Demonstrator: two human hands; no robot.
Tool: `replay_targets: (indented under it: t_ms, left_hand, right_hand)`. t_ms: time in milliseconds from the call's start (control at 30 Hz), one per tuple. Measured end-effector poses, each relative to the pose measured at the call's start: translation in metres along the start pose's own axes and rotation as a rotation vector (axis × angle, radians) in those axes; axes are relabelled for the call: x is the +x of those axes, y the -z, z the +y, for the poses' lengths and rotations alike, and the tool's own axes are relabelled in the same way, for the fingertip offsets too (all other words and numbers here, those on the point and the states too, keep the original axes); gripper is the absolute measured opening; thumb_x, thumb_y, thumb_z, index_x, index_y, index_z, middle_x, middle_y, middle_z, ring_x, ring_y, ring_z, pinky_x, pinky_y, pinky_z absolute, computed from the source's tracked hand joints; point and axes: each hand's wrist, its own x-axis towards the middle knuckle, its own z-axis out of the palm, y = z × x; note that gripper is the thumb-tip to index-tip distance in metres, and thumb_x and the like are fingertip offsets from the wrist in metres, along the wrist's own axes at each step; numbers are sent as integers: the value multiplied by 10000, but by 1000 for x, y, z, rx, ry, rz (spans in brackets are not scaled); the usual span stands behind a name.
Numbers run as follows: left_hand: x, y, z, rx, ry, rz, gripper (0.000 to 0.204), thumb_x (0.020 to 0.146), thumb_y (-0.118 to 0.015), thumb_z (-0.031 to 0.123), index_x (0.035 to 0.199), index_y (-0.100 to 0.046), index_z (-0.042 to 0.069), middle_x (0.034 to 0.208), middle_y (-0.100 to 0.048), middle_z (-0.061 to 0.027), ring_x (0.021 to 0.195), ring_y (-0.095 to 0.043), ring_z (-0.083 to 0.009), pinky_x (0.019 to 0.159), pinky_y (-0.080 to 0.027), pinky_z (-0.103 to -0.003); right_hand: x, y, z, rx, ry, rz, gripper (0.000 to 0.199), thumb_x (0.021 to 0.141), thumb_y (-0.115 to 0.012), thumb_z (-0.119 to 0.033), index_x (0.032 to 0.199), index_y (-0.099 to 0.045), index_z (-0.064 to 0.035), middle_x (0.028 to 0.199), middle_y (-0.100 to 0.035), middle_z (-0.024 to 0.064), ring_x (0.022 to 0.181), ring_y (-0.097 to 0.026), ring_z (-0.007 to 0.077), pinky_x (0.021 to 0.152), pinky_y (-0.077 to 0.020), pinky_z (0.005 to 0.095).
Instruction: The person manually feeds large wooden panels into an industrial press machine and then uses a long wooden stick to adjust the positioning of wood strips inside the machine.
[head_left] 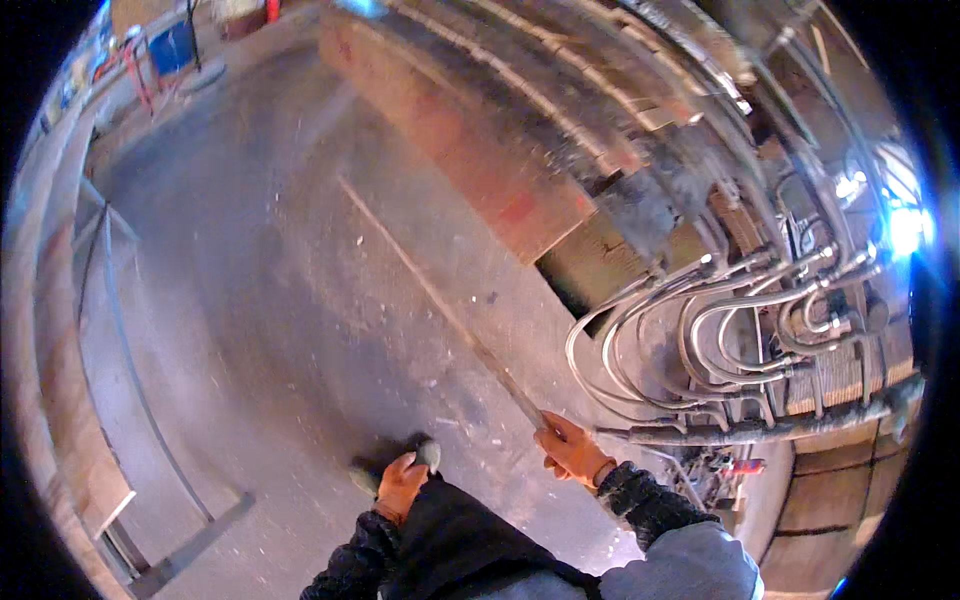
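My right hand [572,450] is closed round the near end of a long, thin brownish stick [440,303]. From there the stick slants away to the far left, over the grey floor. Whether it is wood or metal I cannot make out. My left hand [400,487] is low in front of my dark apron [460,545], its fingers curled, with the tip of my shoe [427,456] showing just beyond it. Anything inside that hand is hidden. The two hands are apart, and the left one does not touch the stick.
On the right stands a large machine with a reddish-brown slab [470,170], several curved metal hoses [700,330] and a thick pipe [770,432]. A long board on a metal frame [85,420] runs along the left. A blue bin [171,47] stands far left; small debris dots the floor [280,330].
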Motion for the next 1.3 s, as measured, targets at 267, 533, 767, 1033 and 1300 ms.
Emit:
replay_targets:
  t_ms: [267, 533, 767, 1033, 1300]
  left_hand:
    - [-47, 10, 9, -399, 422, 309, 455, 875, -684, 207, 1262, -551, 7, 850, -622, -25, 719, -540, -95, 615, -420, -253]
    - [-63, 28, -23, -328, 453, 179, 509, 904, -654, 295, 1332, -489, 74, 1097, -655, -66, 930, -624, -170, 747, -465, -298]
    - [-58, 60, -4, -505, 390, 373, 376, 877, -672, 193, 1212, -582, 48, 856, -608, -10, 707, -534, -90, 584, -394, -222]
    - [-82, 88, -34, -487, 573, 409, 536, 870, -685, 335, 1321, -512, 101, 1030, -658, -1, 864, -591, -98, 678, -435, -217]
    - [-69, 91, -43, -558, 575, 399, 558, 897, -635, 379, 1373, -504, 120, 1260, -614, -66, 1132, -572, -205, 958, -398, -349]
  right_hand:
    - [45, -60, -10, 13, 29, 140, 567, 957, -583, -256, 1464, -374, -109, 769, -559, 27, 532, -527, 89, 390, -398, 248]
    - [48, -64, -22, 39, 274, 392, 527, 988, -501, -192, 1475, -325, -97, 805, -490, -14, 487, -481, 70, 365, -372, 218]
    - [43, -68, -69, 32, 375, 446, 583, 980, -515, -210, 1509, -280, -136, 767, -515, 12, 489, -472, 90, 378, -381, 226]
    - [57, -71, -93, -18, 435, 591, 542, 998, -491, -274, 1494, -311, -152, 605, -490, 19, 409, -422, 81, 346, -322, 215]
    - [71, -79, -90, 73, 399, 650, 520, 1008, -475, -277, 1491, -305, -186, 609, -477, 4, 426, -430, 74, 352, -323, 194]
